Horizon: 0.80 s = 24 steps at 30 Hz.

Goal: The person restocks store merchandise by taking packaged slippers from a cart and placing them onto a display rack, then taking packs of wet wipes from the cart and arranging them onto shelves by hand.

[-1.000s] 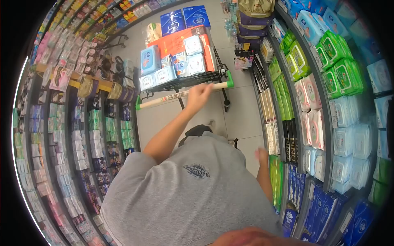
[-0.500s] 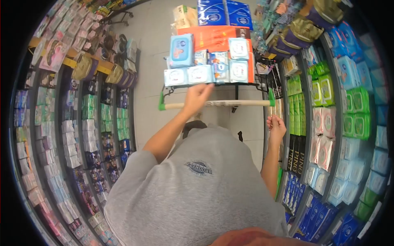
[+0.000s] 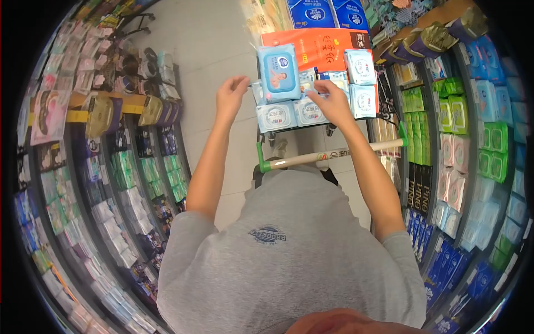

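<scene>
My left hand (image 3: 231, 98) is held to the left of the loaded cart, fingers loosely stretched towards a light-blue pack of wipes (image 3: 280, 72), with a gap between them. Over the front row of packs, my right hand (image 3: 332, 104) has its thumb and fingers apart and holds nothing; whether it touches a pack I cannot tell. Beneath and beside it are white-and-blue wipes packs (image 3: 276, 116), with more stacked at the right (image 3: 360, 67). Behind them lies a large orange package (image 3: 311, 45). The cart's beige handle with green ends (image 3: 334, 155) crosses below my forearms.
Blue tissue packages (image 3: 311, 12) sit at the cart's far end. Shelves of green wipes packs (image 3: 492, 139) and other packs line the right side. On the left, shelves hold small packaged goods (image 3: 61, 195). Tiled floor (image 3: 208, 83) runs along the cart's left.
My left hand has moved left and up from the handle area. My right hand has come from the right-hand shelf to over the packs. The cart appears further right and turned in view.
</scene>
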Motion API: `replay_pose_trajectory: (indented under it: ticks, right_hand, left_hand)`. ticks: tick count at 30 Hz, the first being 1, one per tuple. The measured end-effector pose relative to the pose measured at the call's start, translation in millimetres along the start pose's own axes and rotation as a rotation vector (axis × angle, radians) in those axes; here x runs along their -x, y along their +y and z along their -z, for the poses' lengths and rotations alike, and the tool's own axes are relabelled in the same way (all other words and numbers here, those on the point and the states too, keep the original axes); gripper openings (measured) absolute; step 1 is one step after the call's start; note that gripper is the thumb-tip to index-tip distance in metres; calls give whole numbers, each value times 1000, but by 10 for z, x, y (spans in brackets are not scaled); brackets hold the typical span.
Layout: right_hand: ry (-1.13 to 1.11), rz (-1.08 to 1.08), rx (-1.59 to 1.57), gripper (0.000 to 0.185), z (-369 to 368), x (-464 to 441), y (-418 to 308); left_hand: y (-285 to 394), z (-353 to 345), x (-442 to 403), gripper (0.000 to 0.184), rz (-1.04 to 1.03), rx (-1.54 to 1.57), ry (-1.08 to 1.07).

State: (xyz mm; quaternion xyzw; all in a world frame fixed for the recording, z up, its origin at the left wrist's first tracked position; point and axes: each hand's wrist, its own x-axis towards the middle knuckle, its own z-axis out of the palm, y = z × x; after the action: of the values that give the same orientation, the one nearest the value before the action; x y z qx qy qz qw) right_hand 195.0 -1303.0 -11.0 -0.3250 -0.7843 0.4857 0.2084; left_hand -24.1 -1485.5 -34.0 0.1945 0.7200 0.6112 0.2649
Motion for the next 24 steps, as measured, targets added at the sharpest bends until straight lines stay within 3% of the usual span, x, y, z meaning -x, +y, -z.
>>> replay_pose_trajectory:
  ticks: [4,7,12,18,24]
  right_hand:
    - [-69,78,337,62,-314,-156,-71]
    - [-252,-9,380,64,-379,-247,-200]
    - [-292,-51,538,77,-508,-318,-125]
    - [-315,-158,454,74,-478,-342,-101]
    - [-305,-161,438,72,-502,-341,-83]
  left_hand:
    - [-28,-229,-586,48,32,-36,-122]
    - [-104,-380,-855,60,61,55,-153]
    - [148,-516,-930,78,248,-51,-205]
    - [112,-492,-1015,79,346,11,-283]
    - [50,-502,-1038,74,290,7,-265]
